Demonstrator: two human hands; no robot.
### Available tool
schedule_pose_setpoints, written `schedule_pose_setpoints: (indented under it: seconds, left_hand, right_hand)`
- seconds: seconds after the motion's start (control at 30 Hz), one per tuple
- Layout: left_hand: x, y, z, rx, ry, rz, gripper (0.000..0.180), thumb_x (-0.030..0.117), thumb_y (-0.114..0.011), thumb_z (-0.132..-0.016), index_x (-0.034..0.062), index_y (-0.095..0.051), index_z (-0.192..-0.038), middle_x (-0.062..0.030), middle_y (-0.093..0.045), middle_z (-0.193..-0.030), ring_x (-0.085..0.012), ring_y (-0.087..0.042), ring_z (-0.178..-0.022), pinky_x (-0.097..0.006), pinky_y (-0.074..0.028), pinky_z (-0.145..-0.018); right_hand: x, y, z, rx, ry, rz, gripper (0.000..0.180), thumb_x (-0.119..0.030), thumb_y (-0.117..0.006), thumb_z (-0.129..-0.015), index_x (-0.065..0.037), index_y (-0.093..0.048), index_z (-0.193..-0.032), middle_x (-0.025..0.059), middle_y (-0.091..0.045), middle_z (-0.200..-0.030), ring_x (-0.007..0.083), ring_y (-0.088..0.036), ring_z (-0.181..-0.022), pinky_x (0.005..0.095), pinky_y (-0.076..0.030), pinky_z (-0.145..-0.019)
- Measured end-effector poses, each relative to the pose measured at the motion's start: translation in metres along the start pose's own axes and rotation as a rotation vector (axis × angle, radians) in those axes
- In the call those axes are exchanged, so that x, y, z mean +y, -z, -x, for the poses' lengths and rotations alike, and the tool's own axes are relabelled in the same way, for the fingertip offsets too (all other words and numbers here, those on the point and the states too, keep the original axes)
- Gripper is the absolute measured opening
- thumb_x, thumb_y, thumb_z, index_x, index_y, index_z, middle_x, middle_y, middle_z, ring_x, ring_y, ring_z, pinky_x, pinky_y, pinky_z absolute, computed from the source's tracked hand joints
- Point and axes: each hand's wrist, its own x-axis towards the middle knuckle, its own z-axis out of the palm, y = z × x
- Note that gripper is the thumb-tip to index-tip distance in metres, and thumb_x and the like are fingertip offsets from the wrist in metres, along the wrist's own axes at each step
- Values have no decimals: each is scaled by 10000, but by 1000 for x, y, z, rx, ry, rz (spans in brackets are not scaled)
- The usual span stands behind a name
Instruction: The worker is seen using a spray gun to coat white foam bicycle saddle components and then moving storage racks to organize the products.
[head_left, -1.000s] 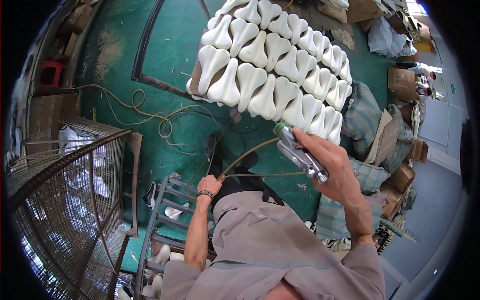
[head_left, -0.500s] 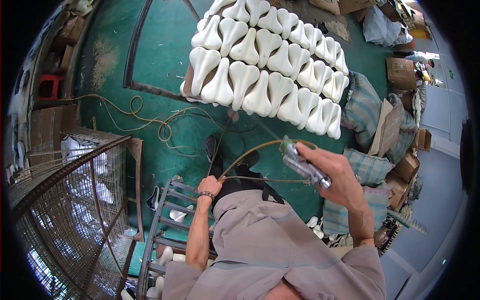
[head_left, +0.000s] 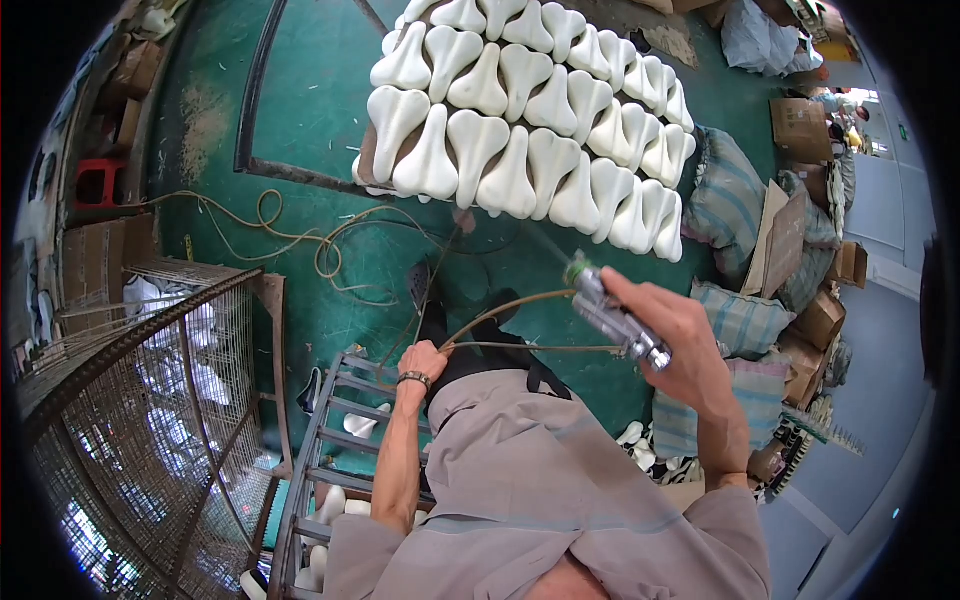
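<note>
My right hand (head_left: 672,330) grips a metal spray gun (head_left: 612,315), its nozzle aimed up toward a board (head_left: 368,160) covered with several white saddle-shaped foam pieces (head_left: 520,120) in rows. A thin hose (head_left: 500,305) runs from the gun back to my left hand (head_left: 424,362), which is closed on the hose near my waist. A watch sits on my left wrist. The gun tip is a short way below the lowest row of white pieces.
A tan hose (head_left: 290,235) lies coiled on the green floor. A wire cage (head_left: 150,400) stands at the left, a metal rack (head_left: 330,450) with white pieces beside me. Striped sacks (head_left: 735,200) and cardboard boxes (head_left: 800,125) line the right.
My right hand with the spray gun has drifted lower and rightward, away from the rows of white pieces. The left hand stays on the hose.
</note>
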Motion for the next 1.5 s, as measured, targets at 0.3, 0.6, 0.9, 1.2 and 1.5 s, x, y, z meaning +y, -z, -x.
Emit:
schedule_pose_setpoints:
  seconds: [0.3, 0.6, 0.9, 1.2, 1.5]
  left_hand:
    - [6, -6, 7, 17, -10, -12, 661, 624, -647, -949, -15, -789, -1043, -309, -742, -1081, -494, -700, -1073, -550, -566, -906]
    - [31, -37, 9, 51, 4, -39, 691, 654, -627, -949, -12, -783, -1045, -311, -736, -1098, -497, -693, -1085, -551, -562, -914]
    - [130, -125, 35, 97, 86, 3, 678, 660, -627, -944, 8, -777, -1053, -302, -740, -1093, -485, -696, -1086, -544, -562, -914]
    - [182, -193, 69, 181, 186, 119, 630, 622, -622, -965, 13, -771, -1028, -304, -740, -1051, -492, -697, -1060, -560, -556, -892]
    - [177, -204, 77, 153, 105, 45, 624, 626, -641, -953, 19, -775, -1013, -287, -747, -1039, -484, -703, -1030, -550, -557, -860]
  right_hand:
    - [3, -6, 20, -55, 68, -30, 824, 93, -744, -676, -63, -597, -1472, 154, -739, -1082, 362, -725, -938, 414, -575, -808]
    - [56, 20, 53, 90, 49, -55, 803, 161, -679, -672, -21, -606, -1451, 206, -727, -1082, 380, -726, -946, 385, -562, -827]
    - [152, 56, 99, -92, 128, -30, 807, 132, -716, -678, -43, -603, -1458, 192, -742, -1112, 393, -729, -969, 422, -571, -846]
    - [220, 65, 116, -105, 258, 1, 844, 67, -768, -663, -81, -587, -1473, 164, -738, -1141, 369, -722, -992, 429, -567, -845]
    - [209, 62, 144, -7, 269, -17, 825, 67, -757, -680, -85, -589, -1473, 147, -749, -1095, 379, -718, -970, 432, -567, -816]
